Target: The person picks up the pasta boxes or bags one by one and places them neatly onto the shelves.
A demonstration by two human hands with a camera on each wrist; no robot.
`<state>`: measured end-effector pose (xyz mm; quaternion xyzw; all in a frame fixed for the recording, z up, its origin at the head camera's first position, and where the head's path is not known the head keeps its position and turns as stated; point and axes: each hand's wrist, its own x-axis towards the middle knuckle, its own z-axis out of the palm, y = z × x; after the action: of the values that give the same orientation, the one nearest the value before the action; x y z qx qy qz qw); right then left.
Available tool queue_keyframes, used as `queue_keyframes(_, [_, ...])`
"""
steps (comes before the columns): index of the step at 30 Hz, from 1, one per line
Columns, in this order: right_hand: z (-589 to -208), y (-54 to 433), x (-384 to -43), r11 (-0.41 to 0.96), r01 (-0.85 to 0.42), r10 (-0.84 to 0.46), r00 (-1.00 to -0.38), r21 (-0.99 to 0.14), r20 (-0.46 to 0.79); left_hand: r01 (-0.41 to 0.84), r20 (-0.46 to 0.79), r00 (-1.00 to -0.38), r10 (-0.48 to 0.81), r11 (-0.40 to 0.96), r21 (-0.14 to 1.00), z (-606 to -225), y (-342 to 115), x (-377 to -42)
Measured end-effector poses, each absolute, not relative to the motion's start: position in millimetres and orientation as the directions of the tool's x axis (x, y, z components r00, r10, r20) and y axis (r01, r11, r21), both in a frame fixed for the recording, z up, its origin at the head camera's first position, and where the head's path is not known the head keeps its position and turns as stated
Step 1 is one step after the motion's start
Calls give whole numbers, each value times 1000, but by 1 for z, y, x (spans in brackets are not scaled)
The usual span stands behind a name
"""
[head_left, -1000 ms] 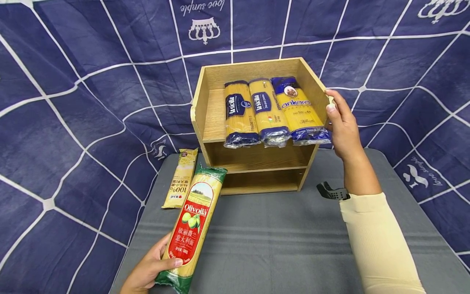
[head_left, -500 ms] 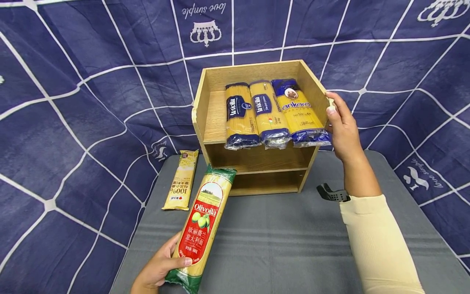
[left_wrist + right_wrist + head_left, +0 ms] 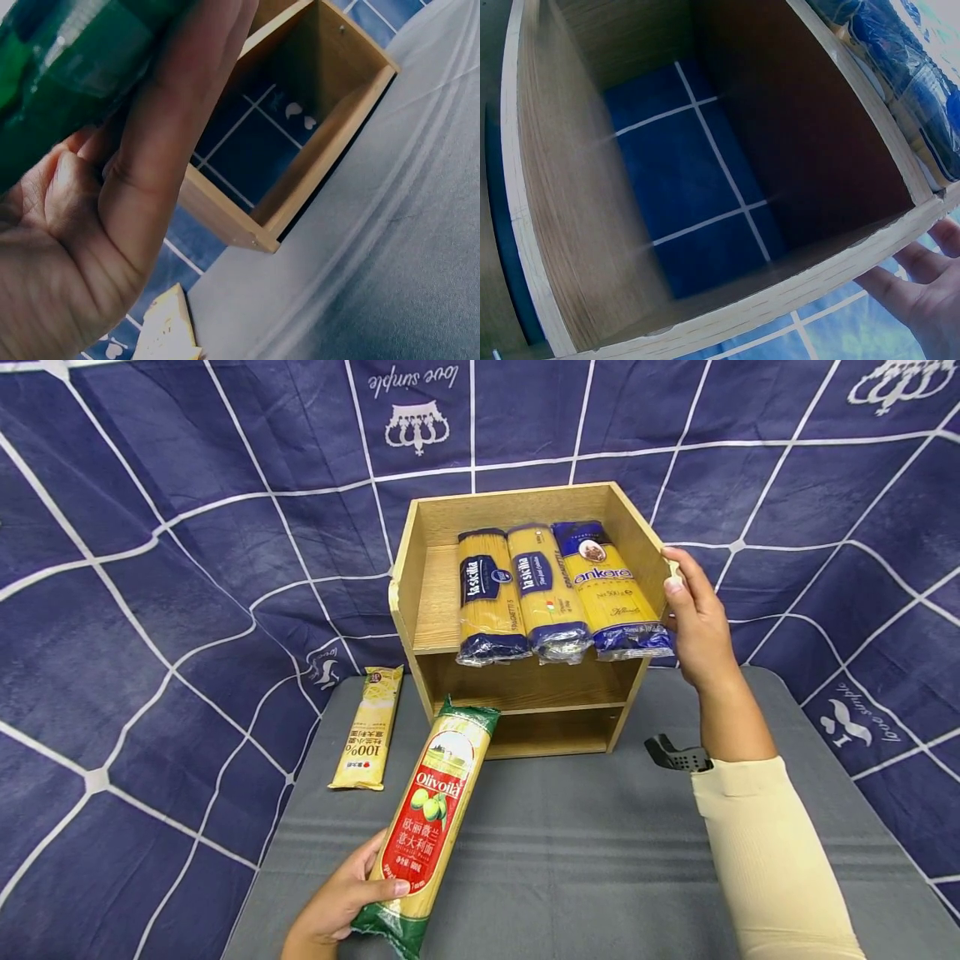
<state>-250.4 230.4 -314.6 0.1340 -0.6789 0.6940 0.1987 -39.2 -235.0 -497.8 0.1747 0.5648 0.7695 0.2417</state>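
My left hand (image 3: 348, 893) grips the lower end of a pack of Olivoilà spaghetti (image 3: 431, 806), red label up, its green top end in front of the shelf's lower left. In the left wrist view the pack's green end (image 3: 75, 67) lies in the curled fingers. My right hand (image 3: 701, 618) pinches the front edge of the right side panel of a wooden shelf (image 3: 442, 518). On its top board lie two la sicilia spaghetti packs (image 3: 489, 618) (image 3: 553, 602) side by side, with a yellow and blue ankara pasta pack (image 3: 615, 597) to their right.
A yellow pasta pack (image 3: 367, 727) lies on the grey-covered table (image 3: 570, 860), left of the shelf. Below the top board the shelf has two open compartments (image 3: 697, 180). Blue checked cloth (image 3: 187, 568) hangs behind and at both sides.
My left hand has carried the Olivoilà spaghetti pack a little to the right. The right hand stays at the shelf's side panel, and the other packs have not moved.
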Motion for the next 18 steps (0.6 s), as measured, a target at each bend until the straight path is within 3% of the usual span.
queue_keyframes(18, [-315, 230, -251, 2, -453, 95, -888, -892, 451, -193, -79, -877, 474, -198, 961, -495, -215, -59])
